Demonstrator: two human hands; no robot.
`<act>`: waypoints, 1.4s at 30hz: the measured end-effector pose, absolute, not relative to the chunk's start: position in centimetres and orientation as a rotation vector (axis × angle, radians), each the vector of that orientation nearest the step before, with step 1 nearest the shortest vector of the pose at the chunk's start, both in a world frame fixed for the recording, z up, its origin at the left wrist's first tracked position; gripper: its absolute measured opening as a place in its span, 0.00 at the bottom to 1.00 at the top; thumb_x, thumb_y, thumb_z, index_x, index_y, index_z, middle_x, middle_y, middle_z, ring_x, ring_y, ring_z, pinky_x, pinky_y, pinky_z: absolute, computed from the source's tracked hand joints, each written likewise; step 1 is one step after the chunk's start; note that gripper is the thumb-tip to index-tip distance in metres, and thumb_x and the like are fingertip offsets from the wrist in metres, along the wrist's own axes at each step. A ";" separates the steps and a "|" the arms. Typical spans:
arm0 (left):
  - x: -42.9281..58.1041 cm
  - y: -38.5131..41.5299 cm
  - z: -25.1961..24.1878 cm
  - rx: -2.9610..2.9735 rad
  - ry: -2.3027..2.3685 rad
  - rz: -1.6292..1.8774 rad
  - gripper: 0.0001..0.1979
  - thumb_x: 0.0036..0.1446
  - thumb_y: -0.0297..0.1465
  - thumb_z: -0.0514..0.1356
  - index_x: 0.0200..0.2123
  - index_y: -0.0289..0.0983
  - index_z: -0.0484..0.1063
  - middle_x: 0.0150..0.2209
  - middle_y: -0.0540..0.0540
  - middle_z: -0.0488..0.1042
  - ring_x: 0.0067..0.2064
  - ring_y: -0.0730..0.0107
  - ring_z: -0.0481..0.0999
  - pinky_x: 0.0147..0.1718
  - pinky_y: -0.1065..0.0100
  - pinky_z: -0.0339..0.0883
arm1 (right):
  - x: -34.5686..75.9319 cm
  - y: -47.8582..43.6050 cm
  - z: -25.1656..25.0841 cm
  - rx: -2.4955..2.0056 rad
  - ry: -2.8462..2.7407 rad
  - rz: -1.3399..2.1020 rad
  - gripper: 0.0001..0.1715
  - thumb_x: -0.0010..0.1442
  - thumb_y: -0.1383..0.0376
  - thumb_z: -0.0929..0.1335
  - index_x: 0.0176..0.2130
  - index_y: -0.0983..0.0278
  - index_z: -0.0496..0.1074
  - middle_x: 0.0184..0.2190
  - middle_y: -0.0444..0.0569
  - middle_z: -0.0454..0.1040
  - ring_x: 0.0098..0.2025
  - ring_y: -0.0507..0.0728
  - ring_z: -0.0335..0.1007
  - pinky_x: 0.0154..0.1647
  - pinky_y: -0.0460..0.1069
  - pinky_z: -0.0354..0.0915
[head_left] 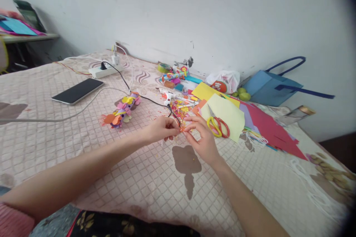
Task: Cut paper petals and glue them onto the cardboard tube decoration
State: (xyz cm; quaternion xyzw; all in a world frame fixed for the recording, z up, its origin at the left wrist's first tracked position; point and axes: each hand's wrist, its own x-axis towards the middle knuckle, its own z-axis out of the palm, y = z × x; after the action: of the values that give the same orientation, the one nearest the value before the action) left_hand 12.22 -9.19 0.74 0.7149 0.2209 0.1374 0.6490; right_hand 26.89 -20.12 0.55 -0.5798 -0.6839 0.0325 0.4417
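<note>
My left hand (164, 129) and my right hand (202, 139) meet near the middle of the view, above the quilted cloth. Between their pinched fingertips is a small orange piece (182, 129), mostly hidden by the fingers. Just behind the hands lie a white glue gun (168, 99) and a heap of coloured paper scraps (183, 109). Right of my right hand, scissors with yellow and red handles (218, 127) rest on a pale yellow sheet (233, 114). To the left of my left hand lies a roll decorated with purple, pink, orange and yellow paper shapes (124, 110).
A phone (78, 91) and a power strip (105, 70) with cables are at the left. Red sheets (271, 129), white cord (254, 139) and a blue bag (269, 87) are at the right. Green tape (164, 67) and a white plastic bag (226, 80) sit near the wall.
</note>
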 end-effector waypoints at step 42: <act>12.3 -9.7 0.0 1.956 0.400 0.450 0.07 0.53 0.30 0.57 0.27 0.32 0.67 0.19 0.51 0.68 0.20 0.78 0.67 0.19 0.77 0.58 | 25.8 -19.4 -0.2 -1.313 -1.236 0.588 0.08 0.56 0.61 0.66 0.37 0.61 0.66 0.34 0.45 0.67 0.36 0.53 0.65 0.37 0.48 0.63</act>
State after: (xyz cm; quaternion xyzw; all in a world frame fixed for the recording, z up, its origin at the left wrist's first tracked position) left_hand 12.32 -9.68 -0.04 0.8161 0.1668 0.1877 0.5204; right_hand 25.78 -19.42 -0.22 -0.5626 -0.5295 0.2518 0.5828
